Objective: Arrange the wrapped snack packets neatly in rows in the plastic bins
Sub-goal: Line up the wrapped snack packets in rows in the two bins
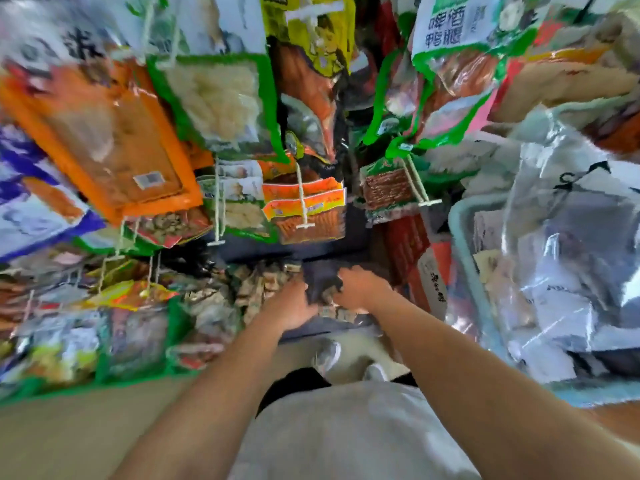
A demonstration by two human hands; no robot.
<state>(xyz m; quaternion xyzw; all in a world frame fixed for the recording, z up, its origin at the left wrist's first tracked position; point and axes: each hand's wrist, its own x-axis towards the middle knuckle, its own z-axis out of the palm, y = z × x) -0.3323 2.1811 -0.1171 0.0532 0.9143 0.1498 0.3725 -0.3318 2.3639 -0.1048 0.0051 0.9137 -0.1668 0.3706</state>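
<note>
Packets [256, 289], small and brown-wrapped, lie heaped in a dark bin [311, 332] low in the middle of the scene, at the person's feet. Both hands are down in its right part. The left hand [294, 303] and the right hand [360, 285] face each other with a clump of packets between them. The right fingers bend downward over the clump and the left fingers point into it, but motion blur hides whether either hand is gripping, so I cannot tell.

These packets are probably light and soft, with slick, crinkly film that slides against its neighbours. A loose handful would likely spill, so it seems better to take a few at a time by their long edges, or to press a short stack between two flat palms and set it down as one row.

The bin appears to stand on a tan floor [69, 427], just beyond a pair of pale shoes [327, 353]. Space is tight. Large hanging bags [114, 140] on white cords [301, 195] crowd in from the left and from the far side, overhanging the bin. To the right, a pale bin [460, 244] holds a clear plastic bag [571, 237] with more goods inside.
</note>
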